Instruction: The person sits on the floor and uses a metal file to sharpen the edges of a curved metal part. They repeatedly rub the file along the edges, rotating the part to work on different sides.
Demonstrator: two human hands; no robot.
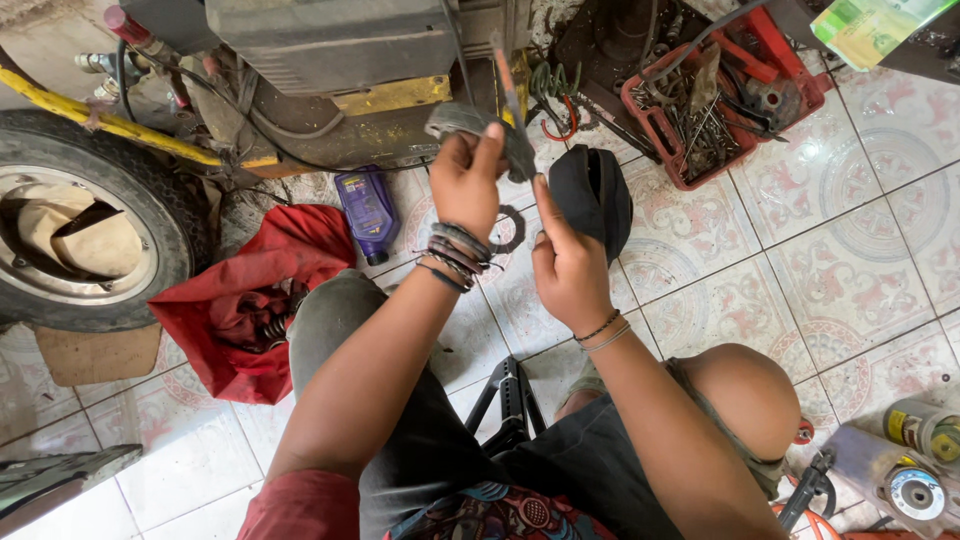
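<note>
A grey metal part [470, 122] is pinched between the thumb and fingers of the left hand [465, 180], raised above the tiled floor [850, 270] in front of the vehicle body [330, 40]. The right hand [565, 265] is kept just beside it, with the thumb stretched up toward the part; whether it is touched cannot be told. A black cap [592, 195] is seen behind this hand, a purple bottle [367, 212] and a red cloth [260, 290] to the left, a red tool tray [720, 100] farther right

I see one view only, from the head-worn camera: it looks steeply down, close over the raised left hand [465, 180] and right hand [567, 262], past the knees to the tiled floor [850, 280].
</note>
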